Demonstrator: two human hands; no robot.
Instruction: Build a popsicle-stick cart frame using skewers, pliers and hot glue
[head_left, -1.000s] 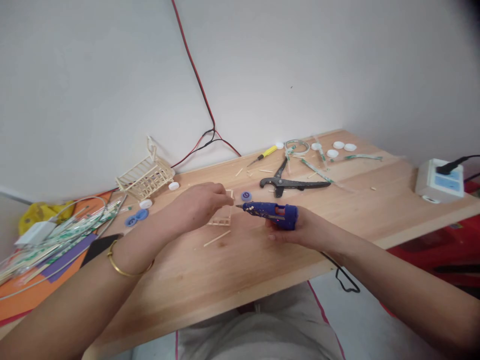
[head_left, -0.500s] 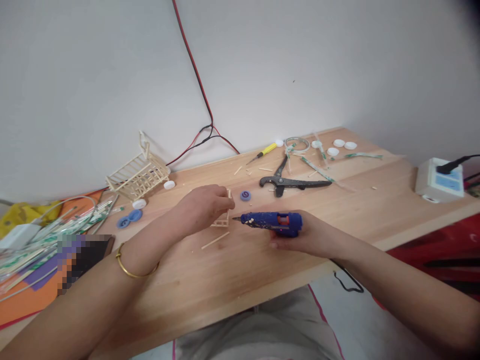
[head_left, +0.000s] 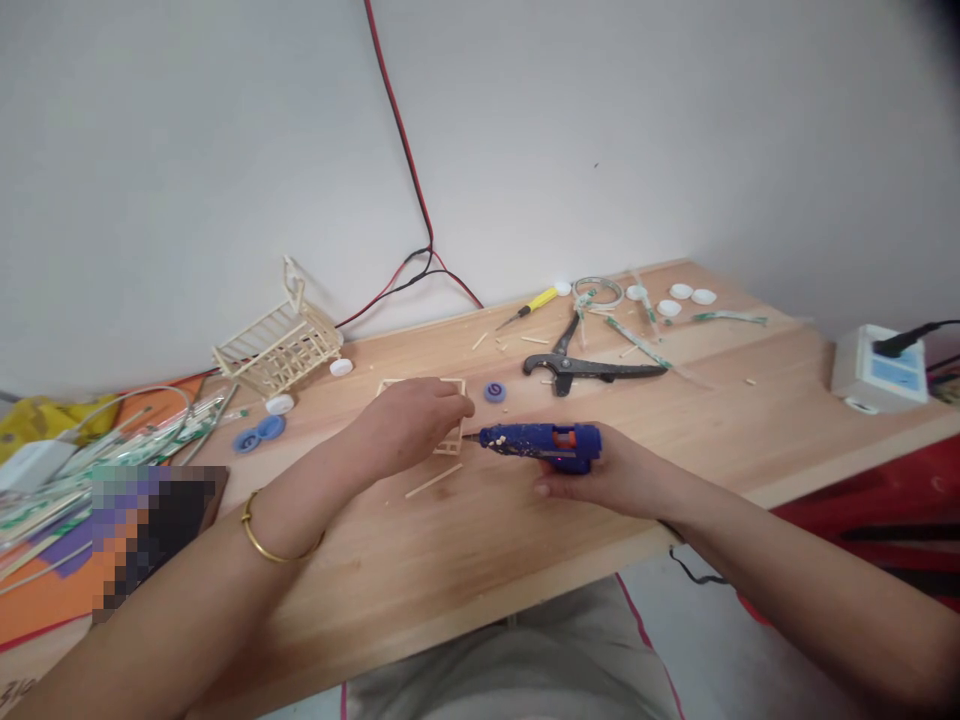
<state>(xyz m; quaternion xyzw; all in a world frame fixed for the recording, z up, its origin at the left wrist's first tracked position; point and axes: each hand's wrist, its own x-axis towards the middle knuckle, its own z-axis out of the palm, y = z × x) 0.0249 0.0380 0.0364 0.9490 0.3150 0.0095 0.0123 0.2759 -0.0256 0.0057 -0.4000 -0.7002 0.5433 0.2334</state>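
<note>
Hands (head_left: 416, 425) (head_left: 611, 475) now closer together; glue gun (head_left: 525, 441) nearer frame (head_left: 448, 452).

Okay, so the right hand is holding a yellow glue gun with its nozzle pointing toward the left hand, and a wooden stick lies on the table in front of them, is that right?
Not quite: the glue gun is blue, not yellow, as the head view shows. The right hand does hold it, nozzle toward the left hand, and the wooden stick lies there.
</note>
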